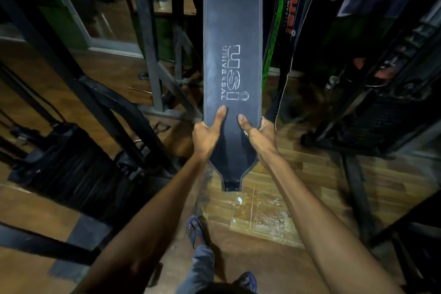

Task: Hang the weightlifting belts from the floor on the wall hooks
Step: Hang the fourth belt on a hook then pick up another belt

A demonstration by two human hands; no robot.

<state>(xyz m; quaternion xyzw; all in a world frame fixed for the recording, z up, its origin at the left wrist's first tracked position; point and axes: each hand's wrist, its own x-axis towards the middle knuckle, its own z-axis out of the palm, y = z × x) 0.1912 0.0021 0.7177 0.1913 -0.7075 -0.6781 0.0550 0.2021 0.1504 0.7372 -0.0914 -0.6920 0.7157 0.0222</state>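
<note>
We see a black metal frame standing on the wooden floor at left, with a dark weight stack near it. Below, blue sandals rest beside a scuffed white patch.

Bare forearms, no sleeves; blue-grey jeans; 2 blue flip-flops on the feet.
</note>
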